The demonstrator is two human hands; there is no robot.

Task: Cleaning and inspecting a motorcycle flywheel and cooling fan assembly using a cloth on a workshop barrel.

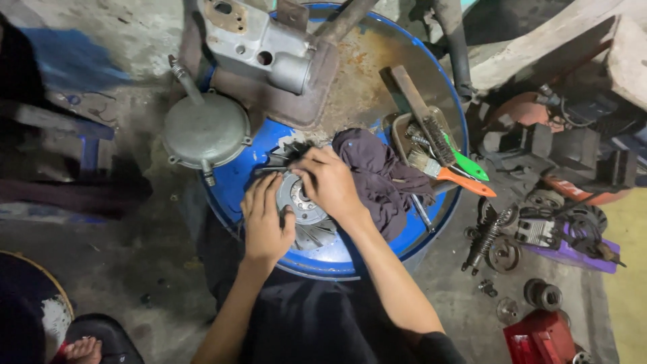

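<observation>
A round finned metal flywheel (pixel 311 229) lies on the top of a blue drum (pixel 236 178). My left hand (pixel 264 219) rests on the wheel's left side, fingers together, holding it down. My right hand (pixel 329 180) is curled over the wheel's upper edge, pinching a thin dark tool (pixel 269 170) that points left. A dark purple rag (pixel 381 176) lies bunched just right of my right hand.
A grey engine casing (pixel 266 50) and a round metal cover (pixel 205 131) sit at the drum's far side. A wire brush (pixel 424 121) and paintbrushes with orange (pixel 465 182) and green (pixel 470 165) handles lie at the right. Springs, pulleys and parts litter the floor at right (pixel 526 236).
</observation>
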